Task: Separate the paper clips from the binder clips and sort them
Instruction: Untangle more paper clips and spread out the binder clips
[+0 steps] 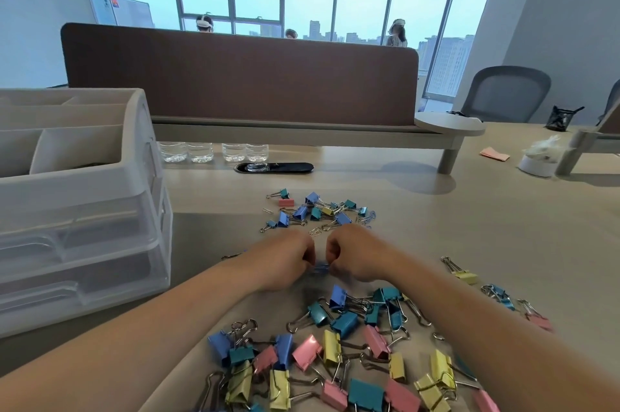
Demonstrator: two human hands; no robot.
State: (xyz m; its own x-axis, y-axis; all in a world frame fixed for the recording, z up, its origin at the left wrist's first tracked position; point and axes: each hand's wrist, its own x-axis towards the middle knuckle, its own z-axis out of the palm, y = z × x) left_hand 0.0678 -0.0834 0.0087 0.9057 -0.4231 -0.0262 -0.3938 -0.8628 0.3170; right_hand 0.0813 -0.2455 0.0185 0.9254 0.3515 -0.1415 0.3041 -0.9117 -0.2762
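My left hand (pixel 288 260) and my right hand (pixel 352 257) meet at the table's middle, fingers curled, both pinching a small blue clip (pixel 321 268) between them; which kind of clip it is I cannot tell. Beyond the hands lies a mixed pile (pixel 318 212) of small coloured binder clips and thin wire paper clips. A lone paper clip (pixel 267 211) lies at that pile's left edge. In front of my hands spreads a heap of larger binder clips (pixel 335 354) in blue, teal, pink and yellow.
A white desk organiser with clear drawers (pixel 80 210) stands at the left. A brown divider panel (pixel 241 72) on a raised shelf crosses the back, with water bottles (pixel 214 153) beneath. A few binder clips (pixel 496 294) lie at the right. Chairs and people sit farther off.
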